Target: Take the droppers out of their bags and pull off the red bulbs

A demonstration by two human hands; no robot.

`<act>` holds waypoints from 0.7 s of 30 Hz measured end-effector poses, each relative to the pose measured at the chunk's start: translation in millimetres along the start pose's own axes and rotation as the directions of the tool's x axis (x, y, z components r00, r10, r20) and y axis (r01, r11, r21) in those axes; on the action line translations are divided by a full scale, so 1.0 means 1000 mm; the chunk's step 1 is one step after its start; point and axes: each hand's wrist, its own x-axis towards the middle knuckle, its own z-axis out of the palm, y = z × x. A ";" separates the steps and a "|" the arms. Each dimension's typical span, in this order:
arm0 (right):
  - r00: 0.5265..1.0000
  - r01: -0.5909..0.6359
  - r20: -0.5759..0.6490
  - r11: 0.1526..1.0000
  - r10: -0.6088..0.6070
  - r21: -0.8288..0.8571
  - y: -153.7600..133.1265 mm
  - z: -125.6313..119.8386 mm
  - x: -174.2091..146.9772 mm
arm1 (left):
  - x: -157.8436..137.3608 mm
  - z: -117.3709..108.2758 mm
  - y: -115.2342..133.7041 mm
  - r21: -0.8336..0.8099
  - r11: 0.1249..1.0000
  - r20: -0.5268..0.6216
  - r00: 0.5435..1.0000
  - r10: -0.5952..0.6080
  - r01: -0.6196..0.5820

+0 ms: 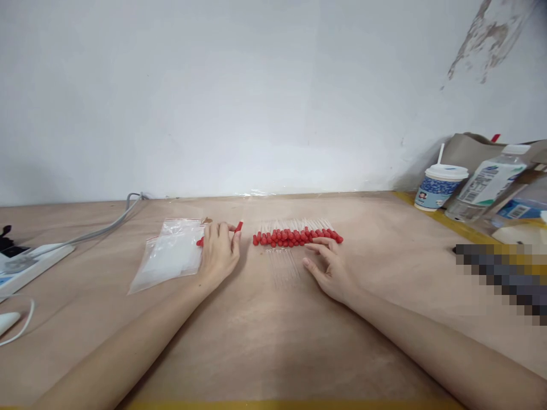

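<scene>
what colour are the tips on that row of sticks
The tips are red, seen best in the head view.

Red caps [290,235], grey cable [102,230], blue-patterned cup [439,187].

Near Side Open, Middle Barred

Working remotely, I have free tabletop [273,347] between the forearms [158,336]; beyond it, clear rods [282,267] and red-tipped sticks [290,234] obstruct the gap between left hand [219,250] and right hand [330,266]. Plastic bags [173,253] crowd the left hand's outer side.
</scene>
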 end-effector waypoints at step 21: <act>0.847 0.524 0.205 0.835 -0.490 -0.169 -0.007 -0.009 0.001 | -0.037 -0.002 0.051 -0.506 0.755 0.144 0.822 0.551 -0.418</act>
